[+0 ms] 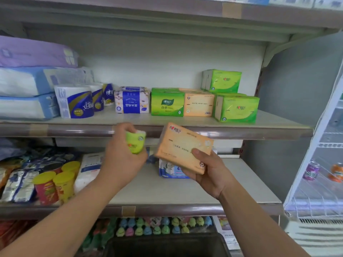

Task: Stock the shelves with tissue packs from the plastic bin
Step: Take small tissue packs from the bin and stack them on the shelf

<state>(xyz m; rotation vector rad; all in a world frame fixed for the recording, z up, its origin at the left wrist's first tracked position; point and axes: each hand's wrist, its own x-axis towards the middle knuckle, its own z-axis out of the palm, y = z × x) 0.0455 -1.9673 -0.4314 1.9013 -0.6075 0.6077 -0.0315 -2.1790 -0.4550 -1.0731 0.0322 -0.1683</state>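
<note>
Dark plastic bin (167, 246) is recorded at the bottom edge of the view, nearest the camera; its inside is in shadow and its contents cannot be made out. Both forearms are raised above it toward the shelving. A small green tissue pack (135, 142) is gripped in the left hand (121, 158), fingers curled round it, and is held in the air just below the front lip of the upper shelf (167, 121). An orange tissue pack (182, 145) is held tilted in the right hand (211, 173), with the thumb pressed on its printed face and the fingers wrapped beneath; it is also in the air, just beside the green one but apart from it. Behind the hands, on the middle shelf (167, 190), red crisp tubes with yellow lids (46, 188) are noted at the left, and a blue-and-white pack (170, 171) is partly hidden by the orange pack. Farther back, on the upper shelf, a row is observed from left to right: wrapped toilet rolls (76, 102), a blue-labelled tissue pack (132, 102), a green boxed pack (167, 102) touching an orange shelved pack (198, 105), then a light green pack (236, 109), with another green pack (222, 80) stacked behind it. A glass-door cooler (319, 182) with drink cans (310, 170) is noted at the far right.
</note>
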